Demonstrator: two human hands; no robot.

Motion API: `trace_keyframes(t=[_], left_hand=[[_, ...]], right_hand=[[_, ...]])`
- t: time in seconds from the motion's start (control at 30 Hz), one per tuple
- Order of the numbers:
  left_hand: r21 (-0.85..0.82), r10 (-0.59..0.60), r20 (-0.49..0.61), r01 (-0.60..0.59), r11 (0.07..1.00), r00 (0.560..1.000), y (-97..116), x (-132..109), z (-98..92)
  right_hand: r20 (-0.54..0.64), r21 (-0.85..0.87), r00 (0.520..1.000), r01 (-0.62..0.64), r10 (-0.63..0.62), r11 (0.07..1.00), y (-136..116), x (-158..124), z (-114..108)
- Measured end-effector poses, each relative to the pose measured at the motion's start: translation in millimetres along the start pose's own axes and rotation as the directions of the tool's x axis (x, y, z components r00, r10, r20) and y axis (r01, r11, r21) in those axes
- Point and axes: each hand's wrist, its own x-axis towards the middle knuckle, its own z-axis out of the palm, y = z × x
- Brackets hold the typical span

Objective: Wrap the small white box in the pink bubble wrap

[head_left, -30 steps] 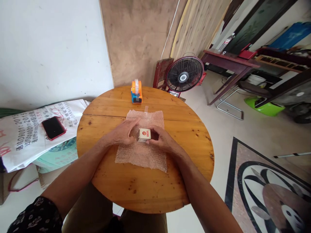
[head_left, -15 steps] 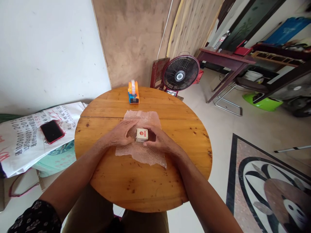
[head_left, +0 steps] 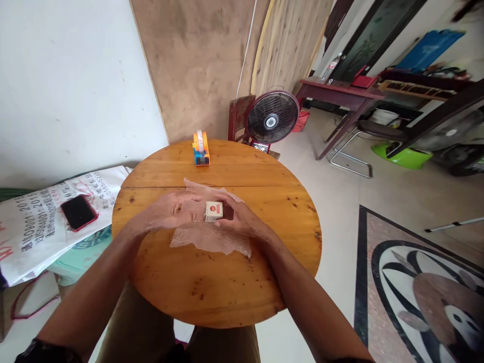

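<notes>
A small cream-coloured box (head_left: 214, 209) with red print stands on a sheet of clear bubble wrap (head_left: 209, 244), near the middle of the round wooden table (head_left: 196, 292). My right hand (head_left: 240, 218) is closed around the box's right side, with the thumb at its front corner and the fingers behind. To the left of the box, over the bubble wrap, is my left hand (head_left: 170, 210), its fingers smeared by motion. Part of the wrap is hidden beneath both hands.
An orange and blue tape dispenser (head_left: 201, 148) stands at the table's far edge. Behind the table is a fan (head_left: 271, 121). On the left, a phone (head_left: 79, 212) lies on a white printed sack (head_left: 34, 217). A dark red table (head_left: 340, 93) is at the back right.
My left hand has moved away from the box to the left and now blurs. The far part of the bubble wrap has folded nearer the hands. My right hand stays at the box.
</notes>
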Motion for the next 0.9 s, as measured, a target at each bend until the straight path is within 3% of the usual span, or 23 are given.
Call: trace_keyframes(t=[0.1,0.23,0.43,0.6,0.73,0.9], left_hand=[[0.265,0.095,0.076,-0.112,0.958,0.993,35.2,-20.9,0.6],[0.429,0.124,0.132,-0.169,0.887,0.984,58.8,-41.3,29.1],[0.536,0.127,0.172,-0.200,0.820,0.977,49.5,-46.4,57.2],[0.615,0.220,0.097,-0.232,0.754,0.971,39.4,-42.7,68.1],[0.531,0.267,-0.072,-0.190,0.826,0.961,36.1,-33.5,63.8],[0.190,0.053,-0.250,-0.005,0.982,0.967,27.1,-6.0,42.8]], right_hand=[[-0.003,0.013,0.998,0.059,-0.059,0.998,2.6,1.8,0.7],[-0.054,0.048,0.997,0.054,-0.051,0.997,9.1,6.0,3.9],[-0.134,0.209,0.986,-0.067,0.097,0.976,22.3,12.9,4.1],[-0.133,0.266,0.980,-0.109,0.148,0.958,30.5,16.8,0.8],[-0.101,0.289,0.985,-0.107,0.141,0.951,23.2,15.1,-1.3],[-0.069,0.321,0.990,-0.098,0.126,0.942,13.1,13.0,-7.0]])
